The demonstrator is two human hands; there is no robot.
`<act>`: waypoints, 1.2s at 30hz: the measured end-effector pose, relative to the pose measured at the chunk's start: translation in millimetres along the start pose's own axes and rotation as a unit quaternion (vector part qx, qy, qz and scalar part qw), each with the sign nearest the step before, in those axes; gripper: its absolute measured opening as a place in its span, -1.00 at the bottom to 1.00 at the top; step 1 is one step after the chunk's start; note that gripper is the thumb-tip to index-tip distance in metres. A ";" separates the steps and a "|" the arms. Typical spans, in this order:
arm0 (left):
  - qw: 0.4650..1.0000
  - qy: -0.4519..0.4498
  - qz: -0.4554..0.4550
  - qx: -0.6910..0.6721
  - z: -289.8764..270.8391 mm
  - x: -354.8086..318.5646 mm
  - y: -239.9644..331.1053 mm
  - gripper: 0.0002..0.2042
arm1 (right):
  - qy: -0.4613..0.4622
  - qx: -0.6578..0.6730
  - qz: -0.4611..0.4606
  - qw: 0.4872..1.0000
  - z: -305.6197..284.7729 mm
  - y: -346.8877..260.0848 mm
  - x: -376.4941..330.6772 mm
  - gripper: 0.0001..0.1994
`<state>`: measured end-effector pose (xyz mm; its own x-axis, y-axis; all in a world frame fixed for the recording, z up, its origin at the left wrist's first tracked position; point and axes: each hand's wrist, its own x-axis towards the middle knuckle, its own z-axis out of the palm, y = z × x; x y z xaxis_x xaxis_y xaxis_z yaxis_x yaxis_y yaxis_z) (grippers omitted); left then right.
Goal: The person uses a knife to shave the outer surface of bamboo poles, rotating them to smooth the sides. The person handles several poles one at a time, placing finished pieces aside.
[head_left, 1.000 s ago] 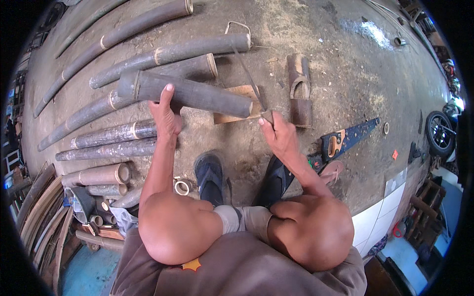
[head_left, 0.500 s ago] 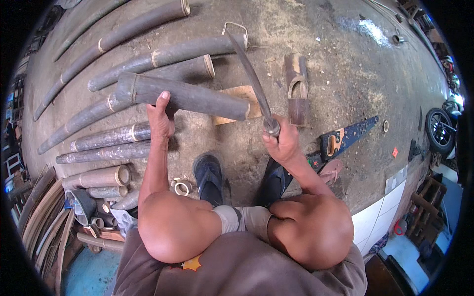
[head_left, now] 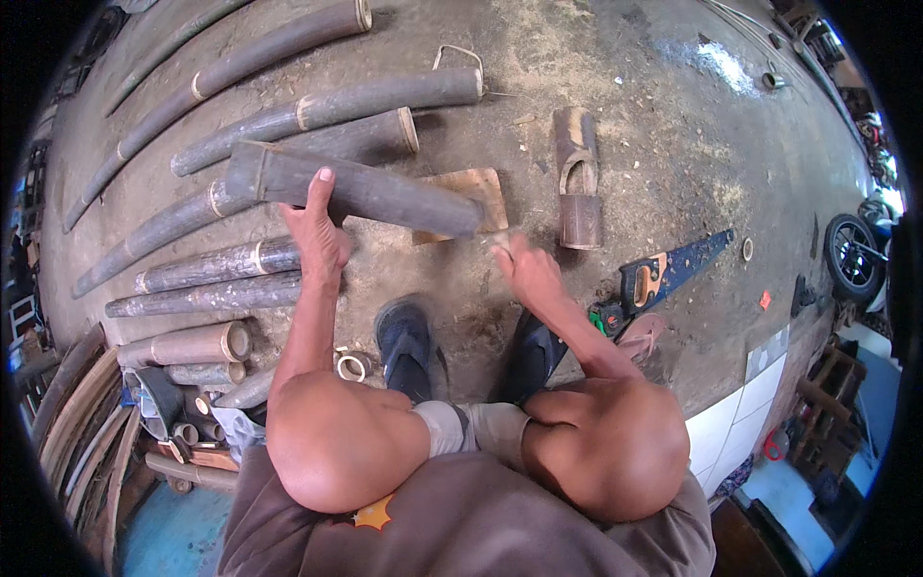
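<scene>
My left hand point(head_left: 317, 231) is wrapped around a grey-brown bamboo section point(head_left: 361, 190) from below, thumb along its upper side. The piece is held across in front of me, its right end lower and above a flat wooden board point(head_left: 488, 192) on the floor. Closed in a fist, my right hand point(head_left: 531, 274) is just right of that end, still gripping the machete; its blade is smeared by motion or hidden and cannot be made out. Below, my feet stand in dark sandals point(head_left: 404, 332).
Several long bamboo poles point(head_left: 385, 91) lie at the left. A notched bamboo piece point(head_left: 581, 219) is right of the board. Nearer on the right are a handsaw point(head_left: 678, 272), a tape measure point(head_left: 607, 318) and a pink sandal point(head_left: 641, 335). Split strips point(head_left: 82, 413) lean at lower left.
My right hand has swung the machete down and slightly left toward the bamboo's right end; the raised blade no longer shows clearly. My left hand keeps its hold, nearly still.
</scene>
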<state>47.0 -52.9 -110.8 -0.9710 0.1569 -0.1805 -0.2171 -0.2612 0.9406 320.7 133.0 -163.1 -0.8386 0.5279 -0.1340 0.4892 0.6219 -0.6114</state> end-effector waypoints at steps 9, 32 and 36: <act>0.996 -0.034 -0.065 0.043 -27.4 1.3 4.3 -0.28 | 0.109 0.223 -0.166 0.954 -52.0 -56.7 2.5 -0.58; 0.997 -0.024 -0.015 -0.066 -25.2 4.6 -0.5 -0.31 | -0.059 0.133 0.057 0.988 -46.3 -62.1 6.0 -0.62; 0.999 0.015 0.013 -0.051 -14.7 7.9 -0.3 -0.30 | 0.123 0.185 -0.196 0.955 -64.8 -67.1 3.7 -0.61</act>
<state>38.0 -65.6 -116.7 -0.9788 0.1204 -0.1655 -0.1984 -0.3601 0.9116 300.3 130.7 -72.0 -0.8357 0.4456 0.3210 -0.0061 0.5769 -0.8168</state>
